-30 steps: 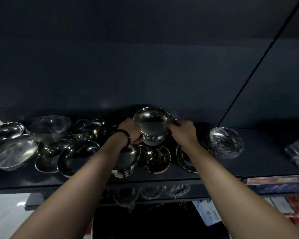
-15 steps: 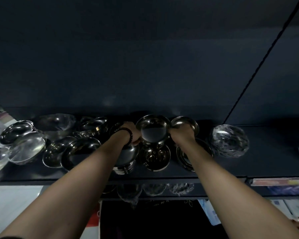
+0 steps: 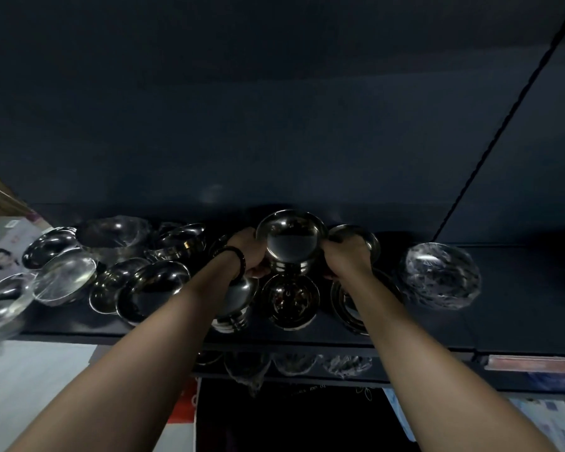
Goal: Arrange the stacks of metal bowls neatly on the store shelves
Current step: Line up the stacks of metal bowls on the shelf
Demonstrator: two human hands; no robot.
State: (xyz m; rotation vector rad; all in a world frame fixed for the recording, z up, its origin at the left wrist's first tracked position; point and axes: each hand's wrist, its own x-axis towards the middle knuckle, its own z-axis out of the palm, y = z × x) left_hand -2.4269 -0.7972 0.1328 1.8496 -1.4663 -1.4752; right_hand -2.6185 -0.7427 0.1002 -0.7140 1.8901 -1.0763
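A stack of shiny metal bowls (image 3: pixel 290 243) sits at the back middle of the dark shelf (image 3: pixel 519 324). My left hand (image 3: pixel 250 252), a dark band on its wrist, grips the stack's left side. Gripping the right side is my right hand (image 3: pixel 346 256). In front of the stack lie three more metal bowls: one (image 3: pixel 238 300) under my left wrist, one (image 3: pixel 291 300) in the middle, one (image 3: pixel 349 305) under my right forearm. Another bowl (image 3: pixel 366 236) peeks out behind my right hand.
Several tilted metal bowls (image 3: pixel 152 290) and plastic-wrapped bowls (image 3: pixel 64 280) crowd the shelf's left part. A wrapped bowl (image 3: pixel 441 275) stands to the right, with bare shelf beyond it. A lower shelf (image 3: pixel 307 365) holds more wrapped bowls. Boxes (image 3: pixel 4 236) stand at far left.
The stack in both hands has gone from raised and tilted to lower and further back on the shelf. The view has shifted, showing more at left.
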